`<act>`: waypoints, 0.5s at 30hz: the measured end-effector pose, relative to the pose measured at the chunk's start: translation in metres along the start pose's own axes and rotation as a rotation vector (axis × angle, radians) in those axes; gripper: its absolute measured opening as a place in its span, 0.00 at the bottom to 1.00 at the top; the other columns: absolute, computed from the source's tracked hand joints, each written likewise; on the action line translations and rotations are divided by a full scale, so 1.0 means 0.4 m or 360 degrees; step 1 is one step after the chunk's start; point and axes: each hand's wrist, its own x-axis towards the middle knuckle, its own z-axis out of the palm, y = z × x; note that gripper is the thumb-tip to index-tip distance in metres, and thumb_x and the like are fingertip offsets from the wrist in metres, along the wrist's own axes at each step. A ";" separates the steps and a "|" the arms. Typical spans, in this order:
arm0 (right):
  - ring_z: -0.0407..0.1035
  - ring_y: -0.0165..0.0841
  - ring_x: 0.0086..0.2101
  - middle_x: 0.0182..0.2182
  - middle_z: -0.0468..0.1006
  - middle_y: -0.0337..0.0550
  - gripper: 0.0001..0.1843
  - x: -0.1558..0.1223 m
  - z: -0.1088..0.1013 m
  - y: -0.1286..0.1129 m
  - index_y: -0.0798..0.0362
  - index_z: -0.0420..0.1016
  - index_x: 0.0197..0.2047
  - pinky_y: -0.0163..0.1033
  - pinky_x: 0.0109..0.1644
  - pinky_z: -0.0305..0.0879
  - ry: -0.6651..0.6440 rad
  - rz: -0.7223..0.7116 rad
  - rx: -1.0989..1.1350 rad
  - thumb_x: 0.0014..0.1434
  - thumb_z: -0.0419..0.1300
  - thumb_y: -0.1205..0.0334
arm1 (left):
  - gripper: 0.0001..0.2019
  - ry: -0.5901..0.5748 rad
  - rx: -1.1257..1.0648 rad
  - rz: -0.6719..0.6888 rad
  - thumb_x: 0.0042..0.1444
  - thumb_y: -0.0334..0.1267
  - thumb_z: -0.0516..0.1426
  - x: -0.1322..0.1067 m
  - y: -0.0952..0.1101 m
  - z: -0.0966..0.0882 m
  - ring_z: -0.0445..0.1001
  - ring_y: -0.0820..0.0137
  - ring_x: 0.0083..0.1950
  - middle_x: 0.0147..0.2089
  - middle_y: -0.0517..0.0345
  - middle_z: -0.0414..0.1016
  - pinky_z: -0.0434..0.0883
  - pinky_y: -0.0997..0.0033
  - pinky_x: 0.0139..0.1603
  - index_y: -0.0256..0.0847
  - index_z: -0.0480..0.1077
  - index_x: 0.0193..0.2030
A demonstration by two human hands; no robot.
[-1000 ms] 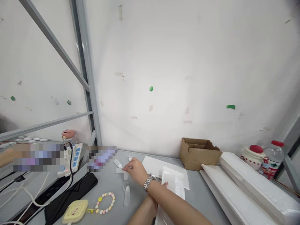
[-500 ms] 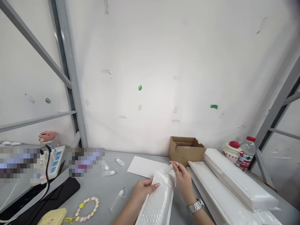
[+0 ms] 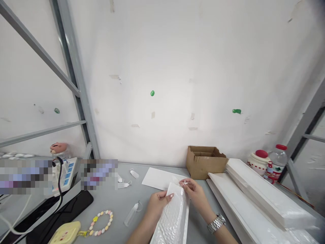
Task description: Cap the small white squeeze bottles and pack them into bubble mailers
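A white bubble mailer with a shiny, dimpled face lies lengthwise before me, its lower end cut off by the picture's edge. My left hand grips its upper left edge, thumb on top. At the top right corner, my right hand has its fingers pinched on the mailer's flap end. Behind the mailer lies a flat white card or envelope, partly covered by the mailer's top. Small translucent bottles with looped caps, one a larger bottle, rest left of my left hand.
An open cardboard box stands against the wall. Stacked white padded mailers fill the right side, with a lidded jar and a plastic bottle behind. At left are a black phone, a beaded strap and a power strip.
My right hand has come down and left from above the mailer's top corner onto its top edge. The loose strip or flap seen there before now lies closer to the mailer. The view has shifted slightly.
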 end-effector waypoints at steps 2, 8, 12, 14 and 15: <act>0.62 0.32 0.22 0.17 0.68 0.36 0.21 -0.003 0.010 0.003 0.52 0.69 0.22 0.36 0.26 0.57 -0.0081 -0.0002 -0.0094 0.48 0.55 0.41 | 0.23 0.0040 0.0027 0.0023 0.30 0.51 0.65 0.002 -0.005 0.002 0.71 0.66 0.25 0.20 0.56 0.76 0.63 0.70 0.30 0.32 0.78 0.30; 0.59 0.33 0.21 0.14 0.62 0.36 0.27 -0.005 0.017 0.028 0.51 0.60 0.11 0.38 0.28 0.56 -0.0207 -0.0108 -0.0389 0.50 0.52 0.39 | 0.21 0.0073 0.0115 0.0056 0.34 0.51 0.63 0.000 -0.018 0.011 0.70 0.66 0.26 0.21 0.58 0.75 0.61 0.71 0.30 0.32 0.77 0.26; 0.63 0.42 0.34 0.28 0.70 0.47 0.16 0.003 0.028 -0.012 0.51 0.73 0.25 0.46 0.41 0.56 0.0025 -0.0276 -0.0644 0.51 0.56 0.47 | 0.16 0.0089 0.0172 -0.0009 0.45 0.48 0.59 0.005 -0.030 0.012 0.73 0.65 0.31 0.26 0.60 0.75 0.66 0.68 0.34 0.33 0.74 0.30; 0.63 0.44 0.40 0.36 0.72 0.49 0.13 0.005 0.060 -0.061 0.50 0.74 0.37 0.49 0.45 0.54 0.0011 -0.0449 -0.0746 0.54 0.55 0.53 | 0.14 0.0074 0.0193 -0.0063 0.52 0.44 0.56 0.014 -0.037 0.017 0.73 0.65 0.37 0.37 0.58 0.75 0.69 0.64 0.38 0.34 0.71 0.37; 0.63 0.43 0.41 0.37 0.72 0.48 0.12 0.005 0.085 -0.088 0.48 0.74 0.40 0.48 0.46 0.55 -0.0112 -0.0553 -0.0765 0.56 0.53 0.56 | 0.13 0.0072 0.0195 -0.0083 0.54 0.42 0.54 0.022 -0.040 0.022 0.72 0.64 0.41 0.42 0.58 0.73 0.70 0.61 0.40 0.35 0.69 0.41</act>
